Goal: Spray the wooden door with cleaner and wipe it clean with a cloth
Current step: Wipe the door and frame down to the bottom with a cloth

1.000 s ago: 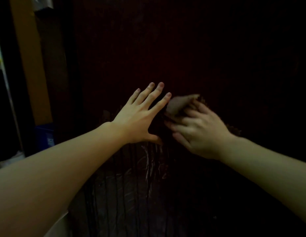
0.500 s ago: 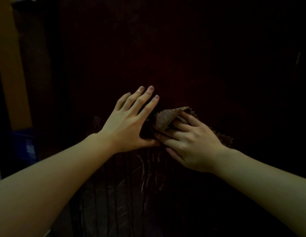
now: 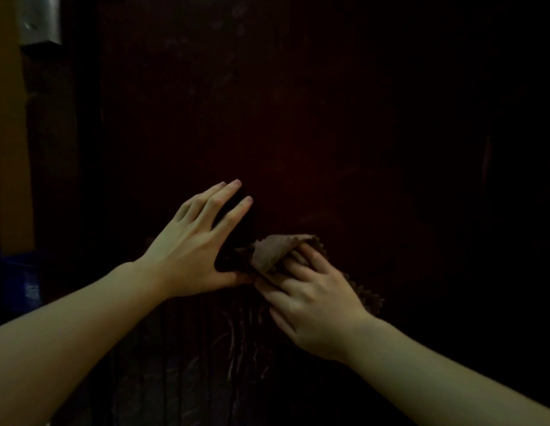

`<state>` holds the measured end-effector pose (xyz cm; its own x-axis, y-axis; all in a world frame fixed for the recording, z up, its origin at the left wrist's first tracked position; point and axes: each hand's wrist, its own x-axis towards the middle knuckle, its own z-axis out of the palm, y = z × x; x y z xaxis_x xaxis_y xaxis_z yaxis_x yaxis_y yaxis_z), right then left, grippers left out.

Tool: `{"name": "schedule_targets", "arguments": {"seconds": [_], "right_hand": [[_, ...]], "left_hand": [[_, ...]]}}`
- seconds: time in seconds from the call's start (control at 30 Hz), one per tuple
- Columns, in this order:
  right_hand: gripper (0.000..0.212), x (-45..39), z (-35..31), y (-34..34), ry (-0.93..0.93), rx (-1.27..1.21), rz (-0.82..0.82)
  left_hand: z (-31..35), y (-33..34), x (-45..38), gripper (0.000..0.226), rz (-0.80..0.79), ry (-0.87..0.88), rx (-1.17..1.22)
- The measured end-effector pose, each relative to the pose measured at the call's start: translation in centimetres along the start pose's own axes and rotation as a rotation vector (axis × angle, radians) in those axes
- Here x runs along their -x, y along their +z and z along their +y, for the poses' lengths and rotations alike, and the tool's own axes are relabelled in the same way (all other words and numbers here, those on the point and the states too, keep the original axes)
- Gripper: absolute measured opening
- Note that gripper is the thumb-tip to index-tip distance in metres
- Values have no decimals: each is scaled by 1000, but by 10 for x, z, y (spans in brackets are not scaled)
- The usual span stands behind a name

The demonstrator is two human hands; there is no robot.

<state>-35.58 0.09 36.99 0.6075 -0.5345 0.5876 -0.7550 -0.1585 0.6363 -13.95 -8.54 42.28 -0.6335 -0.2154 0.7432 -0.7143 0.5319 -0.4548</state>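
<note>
1. The dark wooden door (image 3: 313, 118) fills nearly my whole view in a dim room; its grain is hard to make out, and pale drip streaks (image 3: 237, 339) run down it just below my hands.
2. At far left stands an ochre strip of wall (image 3: 8, 149), a metal plate (image 3: 38, 20) at the top corner and something blue (image 3: 20, 287) low down.
3. I can read no writing or label anywhere.
4. My left hand (image 3: 194, 250) lies flat on the door, fingers spread wide and pointing up-right, thumb tip meeting the cloth (image 3: 273, 252).
5. My right hand (image 3: 313, 305) presses the brown, zigzag-edged cloth against the door, fingers curled into it. The cloth runs from upper left to lower right under my hand, one fold lifted over my fingertips.
</note>
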Motion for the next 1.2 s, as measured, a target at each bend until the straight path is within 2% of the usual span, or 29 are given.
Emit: {"name": "schedule_targets", "arguments": {"seconds": [0.17,0.3,0.4,0.57,0.67,0.77,0.9,0.97,1.13,1.2], "right_hand": [[44,-6,9,0,-84,47,18],[47,-35,18,-8,83,53,81],[50,-40,2,-4,214,24,84],[49,-28,-33,19,22,25,-9],[44,-40,-27,18,-12,50,50],[48,-73,-14,5,110,70,114],[55,-93,-22,0,257,78,96],[55,-86,-39,10,223,66,65],[48,-61,-83,42,-12,18,-70],[46,-68,-78,40,-72,40,-45]], "left_hand": [[-10,3,12,111,-45,17,-34],[-26,4,19,110,-57,68,-81],[-39,7,30,115,-68,43,-88],[-61,11,55,118,-126,30,-112],[-70,12,61,120,-170,48,-150],[-77,11,62,121,-175,81,-184],[-87,14,68,124,-188,79,-183],[-92,17,73,124,-190,75,-164],[-103,23,89,124,-224,46,-144],[-109,26,95,124,-230,49,-153]]}}
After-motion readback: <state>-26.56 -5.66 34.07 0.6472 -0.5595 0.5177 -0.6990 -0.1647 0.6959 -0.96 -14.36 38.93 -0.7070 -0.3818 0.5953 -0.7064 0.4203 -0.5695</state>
